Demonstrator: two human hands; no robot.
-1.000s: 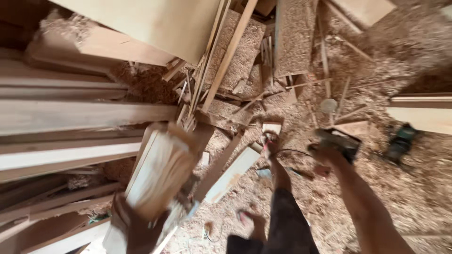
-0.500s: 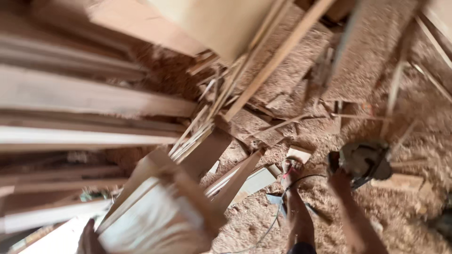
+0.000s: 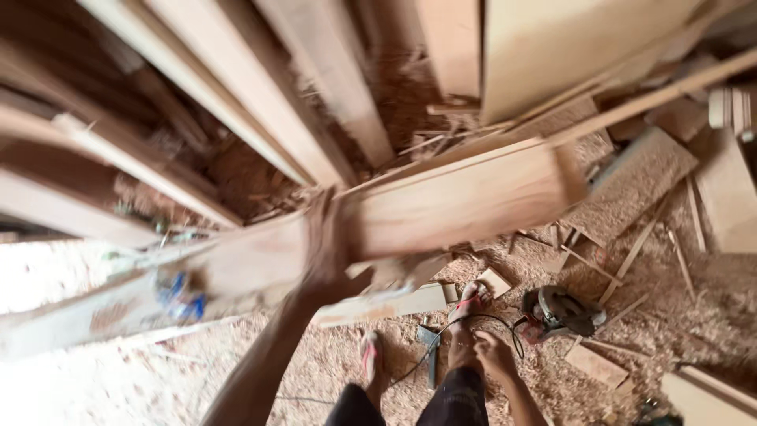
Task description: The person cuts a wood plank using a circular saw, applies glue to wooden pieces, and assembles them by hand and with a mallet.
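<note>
- Floor (image 3: 678, 308): covered in sawdust and shavings, littered with offcuts and thin strips.
- Background: long timber boards (image 3: 260, 102) stacked and leaning across the upper half.
- Left hand (image 3: 331, 252): closed around a long wooden plank (image 3: 457, 201), which is held off the floor, running from lower left to upper right.
- Right hand (image 3: 493, 351): hangs low beside the knee, fingers loosely curled, holding nothing visible.
- Circular saw (image 3: 561, 309): rests on the sawdust near the right hand; its black cord (image 3: 441, 331) loops past a sandalled foot (image 3: 467, 304).
- Visibility: plank and left hand are motion-blurred; the plank's left end dissolves in glare.
</note>
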